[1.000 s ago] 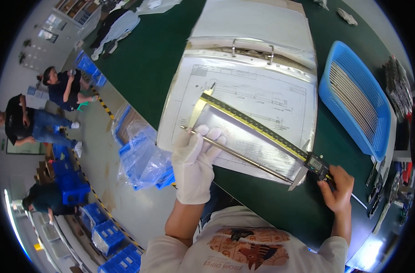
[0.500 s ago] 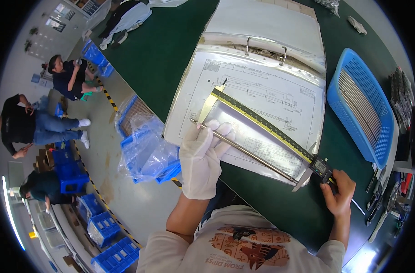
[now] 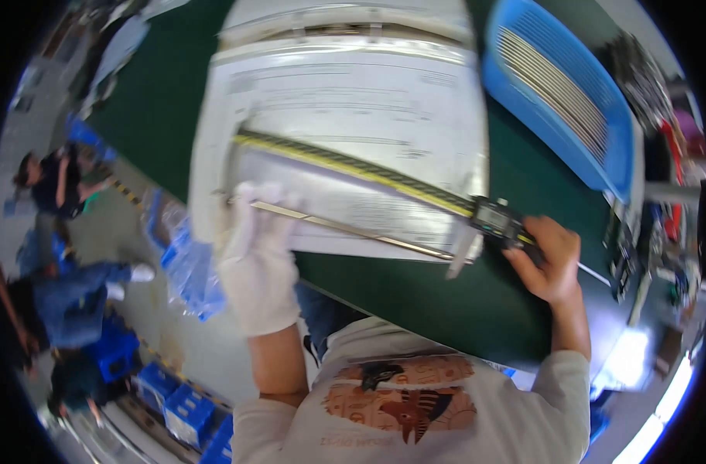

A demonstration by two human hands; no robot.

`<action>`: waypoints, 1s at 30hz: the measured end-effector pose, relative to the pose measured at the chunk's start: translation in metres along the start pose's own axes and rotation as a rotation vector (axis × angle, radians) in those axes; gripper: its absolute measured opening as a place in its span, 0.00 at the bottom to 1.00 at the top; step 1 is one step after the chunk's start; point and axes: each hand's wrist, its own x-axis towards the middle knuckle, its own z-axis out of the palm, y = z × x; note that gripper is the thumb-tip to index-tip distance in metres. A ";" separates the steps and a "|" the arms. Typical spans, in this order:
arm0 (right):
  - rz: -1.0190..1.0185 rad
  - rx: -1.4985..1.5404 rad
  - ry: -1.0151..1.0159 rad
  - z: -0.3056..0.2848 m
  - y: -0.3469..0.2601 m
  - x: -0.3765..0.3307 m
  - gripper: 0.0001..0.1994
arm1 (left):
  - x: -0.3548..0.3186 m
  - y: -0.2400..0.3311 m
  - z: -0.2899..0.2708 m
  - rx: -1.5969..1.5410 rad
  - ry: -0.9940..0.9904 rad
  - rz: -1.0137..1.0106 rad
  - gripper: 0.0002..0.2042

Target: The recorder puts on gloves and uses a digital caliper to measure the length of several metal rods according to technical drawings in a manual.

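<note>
My left hand (image 3: 261,267), in a white glove, is closed around one end of a thin metal rod (image 3: 353,231). A long digital caliper (image 3: 360,175) with a yellow-edged black scale lies alongside the rod, its jaws reaching toward the rod's two ends. Blur hides whether both jaws touch it. My bare right hand (image 3: 552,259) grips the caliper by its black display end. Beneath them is an open ring binder (image 3: 329,89) showing a technical drawing in a clear sleeve.
A blue plastic basket (image 3: 515,89) with several metal rods (image 3: 558,85) stands right of the binder on the green table (image 3: 438,298). Hand tools (image 3: 623,251) lie at the right edge. Plastic film (image 3: 194,271) and blue crates (image 3: 190,410) are on the left, where other people (image 3: 66,305) are.
The view has turned, so the binder, basket and my hands sit further left in the picture. The rod and caliper slope less. Both hands keep their holds, and the picture is more blurred.
</note>
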 end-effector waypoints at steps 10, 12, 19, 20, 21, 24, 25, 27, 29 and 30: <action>0.042 -0.048 0.051 0.000 -0.004 -0.005 0.15 | 0.003 0.004 -0.014 -0.104 -0.069 -0.058 0.10; 0.027 -0.041 0.058 0.001 -0.002 -0.006 0.15 | 0.002 0.004 -0.015 -0.098 -0.073 -0.046 0.10; 0.036 -0.079 0.063 0.002 0.000 -0.006 0.15 | 0.005 0.004 -0.022 -0.145 -0.116 -0.066 0.11; 0.021 -0.076 0.087 0.003 0.000 -0.006 0.15 | 0.005 0.004 -0.023 -0.151 -0.116 -0.073 0.11; 0.007 -0.076 0.111 0.004 0.000 -0.006 0.15 | 0.006 0.005 -0.024 -0.153 -0.121 -0.079 0.11; 0.021 -0.079 0.095 0.003 0.001 -0.006 0.15 | 0.006 0.007 -0.023 -0.167 -0.137 -0.115 0.12; 0.027 -0.086 0.097 0.004 0.001 -0.005 0.15 | 0.005 0.008 -0.021 -0.163 -0.124 -0.119 0.12; 0.018 -0.062 0.100 0.005 0.000 -0.005 0.15 | 0.005 0.008 -0.023 -0.159 -0.115 -0.127 0.12; 0.018 -0.070 0.083 0.003 0.003 -0.005 0.15 | 0.007 0.008 -0.029 -0.196 -0.205 -0.114 0.12; 0.013 -0.069 0.064 0.004 0.002 -0.005 0.15 | 0.007 0.008 -0.030 -0.191 -0.202 -0.114 0.12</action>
